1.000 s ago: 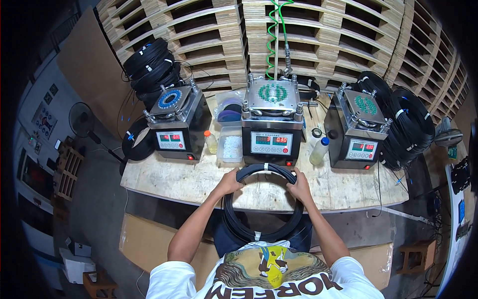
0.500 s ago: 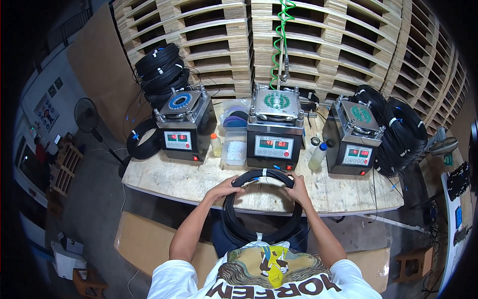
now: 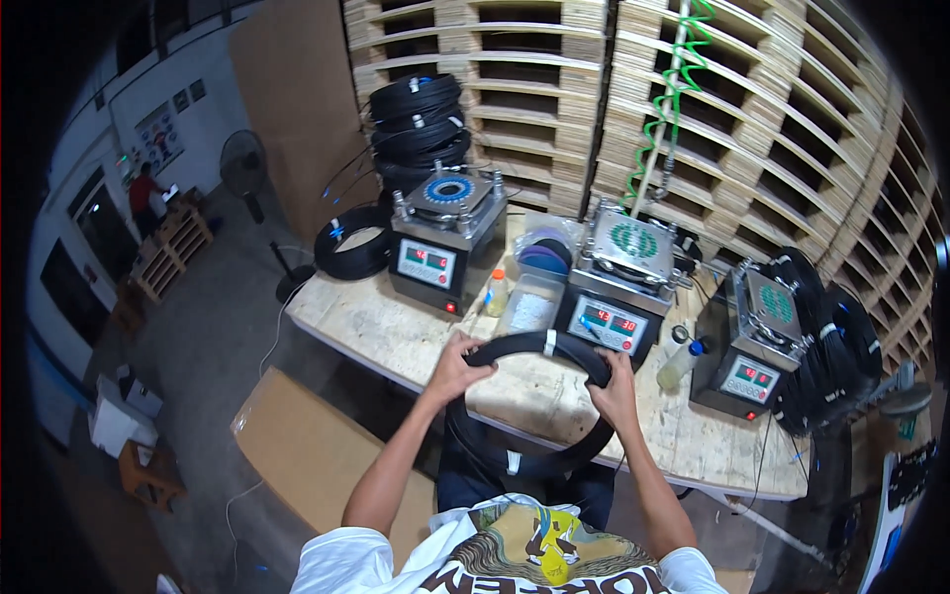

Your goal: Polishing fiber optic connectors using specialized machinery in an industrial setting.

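Observation:
Between my two hands I hold a large coil of black cable [image 3: 515, 346], bound with white ties. It stands tilted over the front edge of the wooden worktable [image 3: 534, 401], its lower part above my lap. My left hand [image 3: 457, 368] is closed round the coil's upper left, thumb inside the ring. At the upper right, my right hand [image 3: 617, 396] grips it likewise. A small blue-tipped cable end [image 3: 591, 327] shows just beyond the coil, in front of the middle polishing machine [image 3: 614, 297], which has a green-ringed top plate and a lit display.
Similar machines stand at left [image 3: 445, 247] and right [image 3: 747, 351]. Among them are an orange-capped bottle [image 3: 496, 295], a tub of white material [image 3: 532, 305] and a blue-capped bottle [image 3: 677, 368]. More black coils [image 3: 416, 129] are stacked behind. Wooden pallets [image 3: 534, 89] line the back.
The whole view has swung left, so the table and machines appear farther right and tilted. My hands keep hold of the coil. The middle machine's display reading has changed.

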Demonstrator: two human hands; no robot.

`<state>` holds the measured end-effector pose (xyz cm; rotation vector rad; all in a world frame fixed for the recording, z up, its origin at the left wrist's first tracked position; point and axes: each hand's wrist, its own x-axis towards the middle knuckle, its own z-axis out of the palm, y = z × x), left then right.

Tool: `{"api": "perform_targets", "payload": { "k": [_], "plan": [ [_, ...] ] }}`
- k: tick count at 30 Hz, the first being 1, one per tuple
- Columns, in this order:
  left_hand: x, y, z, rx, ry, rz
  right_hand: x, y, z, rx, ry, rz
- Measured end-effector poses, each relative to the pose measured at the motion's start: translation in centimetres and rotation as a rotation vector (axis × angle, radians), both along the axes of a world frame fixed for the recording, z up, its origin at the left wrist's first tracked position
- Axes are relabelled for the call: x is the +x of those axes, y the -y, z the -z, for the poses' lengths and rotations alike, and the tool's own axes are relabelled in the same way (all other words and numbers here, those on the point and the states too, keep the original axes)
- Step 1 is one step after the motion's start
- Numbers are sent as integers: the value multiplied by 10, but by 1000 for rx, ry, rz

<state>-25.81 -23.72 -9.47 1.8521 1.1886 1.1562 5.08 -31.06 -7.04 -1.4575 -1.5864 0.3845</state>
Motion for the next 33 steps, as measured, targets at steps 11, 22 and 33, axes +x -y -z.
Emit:
{"api": "perform_targets", "payload": {
  "k": [11,22,33],
  "plan": [
    [-107,-66,-148,373,-58,-193,-108,-136,-129,261,18,-266],
    [-190,-226,-168,238,-145,-133,-195,-258,-131,49,-82,-153],
    [-191,-371,-135,60,165,115,-218,-336,-135,-17,-86,139]
  ]
}}
